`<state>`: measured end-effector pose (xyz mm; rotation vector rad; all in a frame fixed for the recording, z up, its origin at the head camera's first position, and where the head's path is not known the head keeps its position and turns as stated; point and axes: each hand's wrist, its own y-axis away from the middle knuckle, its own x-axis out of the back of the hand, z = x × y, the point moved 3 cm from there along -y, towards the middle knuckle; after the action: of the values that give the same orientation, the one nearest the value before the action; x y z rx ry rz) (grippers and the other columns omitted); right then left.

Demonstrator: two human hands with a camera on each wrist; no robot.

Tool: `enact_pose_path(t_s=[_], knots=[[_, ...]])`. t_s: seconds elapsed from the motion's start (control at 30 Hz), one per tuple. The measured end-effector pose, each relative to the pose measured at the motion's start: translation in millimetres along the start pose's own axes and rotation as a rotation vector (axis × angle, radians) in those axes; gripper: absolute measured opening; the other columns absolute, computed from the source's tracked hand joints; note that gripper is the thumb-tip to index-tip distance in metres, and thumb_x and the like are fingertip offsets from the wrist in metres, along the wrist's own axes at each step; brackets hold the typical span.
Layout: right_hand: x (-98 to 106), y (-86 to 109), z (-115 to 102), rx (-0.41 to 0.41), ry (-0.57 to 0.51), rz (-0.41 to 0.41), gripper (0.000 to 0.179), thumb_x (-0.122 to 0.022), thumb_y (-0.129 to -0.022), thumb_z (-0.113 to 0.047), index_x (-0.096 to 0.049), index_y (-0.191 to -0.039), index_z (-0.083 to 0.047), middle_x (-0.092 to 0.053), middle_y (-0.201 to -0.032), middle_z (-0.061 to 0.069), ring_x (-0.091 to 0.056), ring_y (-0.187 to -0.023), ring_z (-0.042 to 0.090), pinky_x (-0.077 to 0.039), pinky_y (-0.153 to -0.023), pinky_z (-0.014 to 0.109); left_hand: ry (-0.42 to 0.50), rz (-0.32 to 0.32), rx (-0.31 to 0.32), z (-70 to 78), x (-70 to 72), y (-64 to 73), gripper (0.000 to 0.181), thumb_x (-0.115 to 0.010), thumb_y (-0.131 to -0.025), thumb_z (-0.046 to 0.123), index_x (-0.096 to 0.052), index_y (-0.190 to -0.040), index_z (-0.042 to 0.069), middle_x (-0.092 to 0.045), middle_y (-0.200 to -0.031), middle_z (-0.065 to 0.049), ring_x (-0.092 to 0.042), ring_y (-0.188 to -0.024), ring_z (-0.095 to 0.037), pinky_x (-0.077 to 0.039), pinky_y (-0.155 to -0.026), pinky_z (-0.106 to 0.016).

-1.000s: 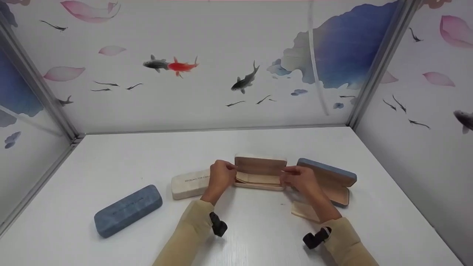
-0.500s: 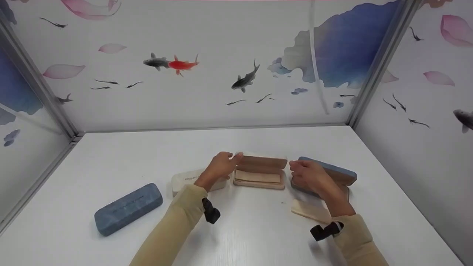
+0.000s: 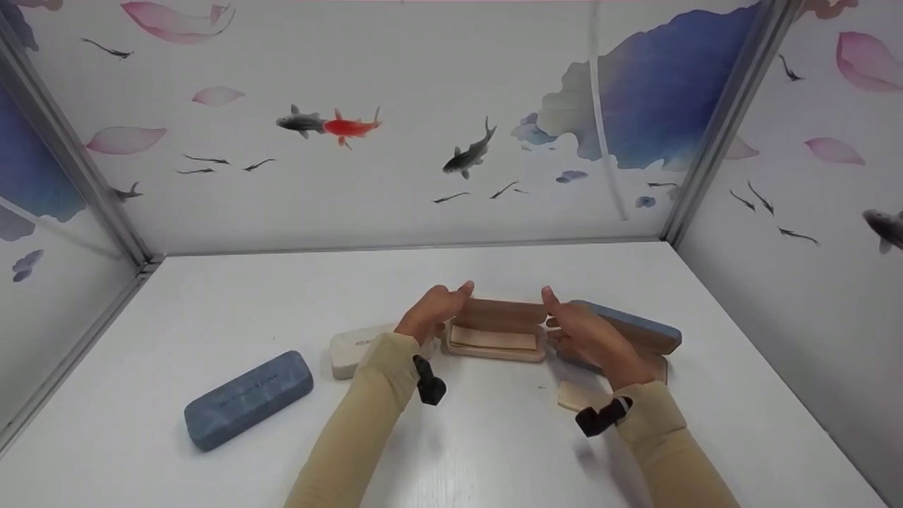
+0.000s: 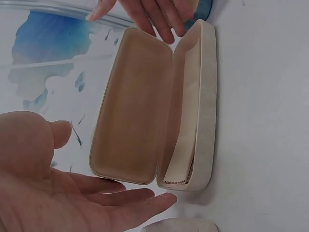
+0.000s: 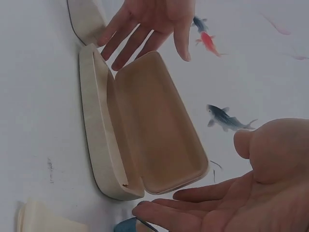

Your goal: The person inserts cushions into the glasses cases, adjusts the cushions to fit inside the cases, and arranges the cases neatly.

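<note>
A cream glasses case (image 3: 504, 311) stands with its lid up at the middle of the table, its brown lining showing. Inside the lower half lies a folded beige cleaning cloth (image 3: 494, 339). My left hand (image 3: 436, 310) is at the case's left end, fingers straight and thumb raised. At the opposite end my right hand (image 3: 589, 335) holds the same pose. In the left wrist view, the fingertips (image 4: 164, 199) of the left hand come right to the case's near end. The right wrist view shows the right fingertips (image 5: 145, 209) close by the other end.
A shut cream case (image 3: 349, 353) lies behind my left forearm, and a shut blue case (image 3: 248, 398) further left. To the right stands an open blue case (image 3: 635, 328), partly covered by my right hand. Another beige cloth (image 3: 575, 396) lies in front of it.
Both hands have come away from the cloth's ends and risen to the sides of the lid. Their fingers have straightened, and the cloth now lies flatter in the case.
</note>
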<state>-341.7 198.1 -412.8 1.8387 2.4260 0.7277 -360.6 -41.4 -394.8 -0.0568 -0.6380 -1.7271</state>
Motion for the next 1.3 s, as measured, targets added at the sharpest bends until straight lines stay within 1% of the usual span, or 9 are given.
enact_pose_path(t_s=[0.17,0.33,0.57,0.73,0.83,0.97,1.07,1.2,1.3], knots=[[-3,-8.9,-2,-0.036,0.029,-0.004,0.091,-0.031,-0.103,-0.061,-0.006,-0.157,0.008,-0.022,-0.158,0.032,-0.029,-0.147,0.048,-0.033,-0.119,0.055,0.010,0.009,-0.001,3.2,-1.2,-5.0,0.076,-0.044,-0.104,0.051,-0.024,-0.157,-0.001,-0.039,-0.155,-0.023,-0.043,-0.140,-0.043,-0.042,-0.113,-0.052],[-2,-13.9,-2,-0.058,0.056,-0.014,0.094,-0.032,-0.102,-0.063,-0.002,-0.156,0.008,-0.026,-0.154,0.034,-0.033,-0.144,0.050,-0.038,-0.116,0.055,0.042,0.018,0.014,-2.2,-0.5,-8.7,0.078,-0.050,-0.102,0.051,-0.027,-0.156,0.000,-0.044,-0.150,-0.024,-0.046,-0.136,-0.042,-0.044,-0.111,-0.053],[0,-14.9,-2,-0.065,0.056,0.002,0.097,-0.035,-0.098,-0.070,-0.011,-0.156,0.004,-0.033,-0.149,0.028,-0.047,-0.135,0.042,-0.040,-0.115,0.050,0.051,0.028,0.034,-8.5,-0.7,-19.9,0.084,-0.058,-0.096,0.055,-0.031,-0.153,0.000,-0.051,-0.141,-0.025,-0.053,-0.128,-0.044,-0.049,-0.105,-0.054],[-1,-17.5,-3,-0.064,0.082,0.011,0.103,-0.036,-0.095,-0.074,-0.009,-0.156,0.004,-0.032,-0.150,0.027,-0.046,-0.134,0.040,-0.041,-0.114,0.049,0.038,0.055,0.049,-8.7,-0.5,-24.3,0.081,-0.057,-0.096,0.056,-0.037,-0.150,-0.001,-0.053,-0.136,-0.024,-0.056,-0.123,-0.042,-0.051,-0.103,-0.052],[-3,-20.2,-4,-0.062,0.088,0.016,0.095,-0.035,-0.099,-0.068,-0.013,-0.154,0.006,-0.033,-0.147,0.026,-0.046,-0.131,0.038,-0.043,-0.111,0.049,0.039,0.058,0.053,-8.6,0.1,-24.0,0.076,-0.058,-0.096,0.053,-0.041,-0.147,-0.001,-0.055,-0.135,-0.024,-0.058,-0.121,-0.041,-0.051,-0.103,-0.051],[-4,-21.5,-1,-0.062,0.098,0.032,0.086,-0.033,-0.102,-0.064,-0.021,-0.151,0.006,-0.036,-0.143,0.023,-0.047,-0.126,0.034,-0.045,-0.110,0.049,0.035,0.038,0.056,-8.2,1.5,-21.6,0.074,-0.061,-0.096,0.050,-0.044,-0.145,-0.002,-0.056,-0.136,-0.024,-0.058,-0.121,-0.040,-0.051,-0.104,-0.049],[-5,-21.1,0,-0.056,0.120,0.031,0.094,-0.035,-0.098,-0.069,-0.019,-0.154,0.005,-0.035,-0.148,0.024,-0.046,-0.133,0.037,-0.043,-0.112,0.050,0.037,0.021,0.056,-7.7,3.3,-19.6,0.074,-0.063,-0.096,0.048,-0.044,-0.146,-0.004,-0.056,-0.137,-0.024,-0.057,-0.124,-0.039,-0.051,-0.104,-0.049],[-6,-19.6,0,-0.049,0.159,0.026,0.111,-0.039,-0.092,-0.078,-0.006,-0.158,0.005,-0.024,-0.159,0.027,-0.035,-0.145,0.041,-0.038,-0.116,0.053,0.069,0.001,0.038,-8.3,5.7,-18.1,0.076,-0.068,-0.093,0.045,-0.043,-0.146,-0.005,-0.056,-0.137,-0.024,-0.057,-0.125,-0.038,-0.051,-0.105,-0.049],[-6,-19.1,-1,-0.047,0.170,0.021,0.113,-0.041,-0.090,-0.079,-0.005,-0.158,0.005,-0.021,-0.161,0.026,-0.032,-0.146,0.041,-0.038,-0.117,0.053,0.098,0.000,0.019,-10.8,7.6,-17.9,0.080,-0.075,-0.088,0.043,-0.045,-0.144,-0.005,-0.057,-0.136,-0.023,-0.058,-0.124,-0.037,-0.051,-0.105,-0.049]])
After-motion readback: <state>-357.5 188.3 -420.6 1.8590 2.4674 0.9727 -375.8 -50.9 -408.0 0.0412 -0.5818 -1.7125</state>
